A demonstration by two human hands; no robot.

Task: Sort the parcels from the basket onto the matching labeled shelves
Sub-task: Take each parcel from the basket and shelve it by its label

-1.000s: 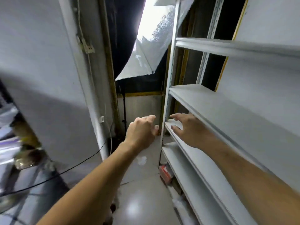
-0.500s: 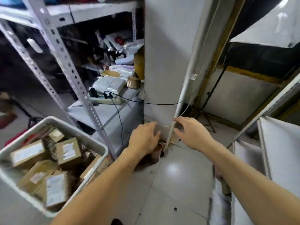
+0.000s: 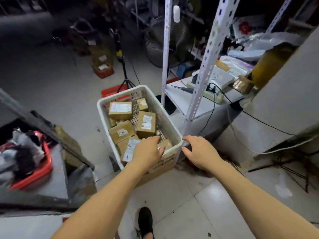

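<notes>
A white plastic basket (image 3: 103, 107) stands on the floor, holding several brown cardboard parcels with white labels, such as the one marked with a number (image 3: 121, 132) and a tall one (image 3: 146, 124). My left hand (image 3: 148, 152) reaches over the basket's near end, fingers loosely curled above a small parcel (image 3: 165, 145); no grip on it shows. My right hand (image 3: 200, 152) hovers just right of the basket's near right corner, fingers spread and relaxed, holding nothing.
A white perforated metal rack (image 3: 205, 66) stands right of the basket, its low shelf carrying a power strip (image 3: 212, 95), cables and bags. A red crate (image 3: 32, 176) sits on a surface at left. A tripod (image 3: 125, 73) stands behind the basket. My shoe (image 3: 145, 221) is below.
My view swung left from the bare white shelves, past the pillar, down to the basket. Both hands came along and now hang at the basket's near end.
</notes>
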